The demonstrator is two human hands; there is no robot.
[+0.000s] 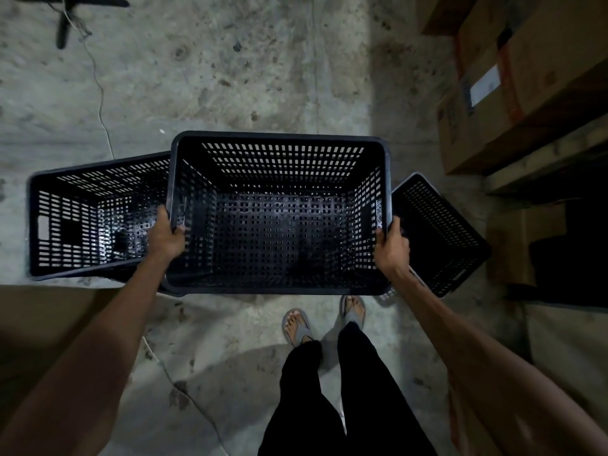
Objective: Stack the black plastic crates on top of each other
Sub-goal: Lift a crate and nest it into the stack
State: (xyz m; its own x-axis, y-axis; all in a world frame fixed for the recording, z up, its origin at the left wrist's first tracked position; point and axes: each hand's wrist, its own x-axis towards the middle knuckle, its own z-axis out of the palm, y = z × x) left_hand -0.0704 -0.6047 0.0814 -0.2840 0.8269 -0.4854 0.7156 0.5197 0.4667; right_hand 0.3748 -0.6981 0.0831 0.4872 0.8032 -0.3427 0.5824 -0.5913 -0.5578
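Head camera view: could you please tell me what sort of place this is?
Probably a storeroom or warehouse: bare stained concrete floor, stacked brown cardboard boxes along the right, and black perforated plastic crates.

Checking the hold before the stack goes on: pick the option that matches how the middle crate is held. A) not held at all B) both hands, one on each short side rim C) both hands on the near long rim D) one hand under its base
B: the left hand and right hand each have a grip on an opposite short-side rim of the middle crate.
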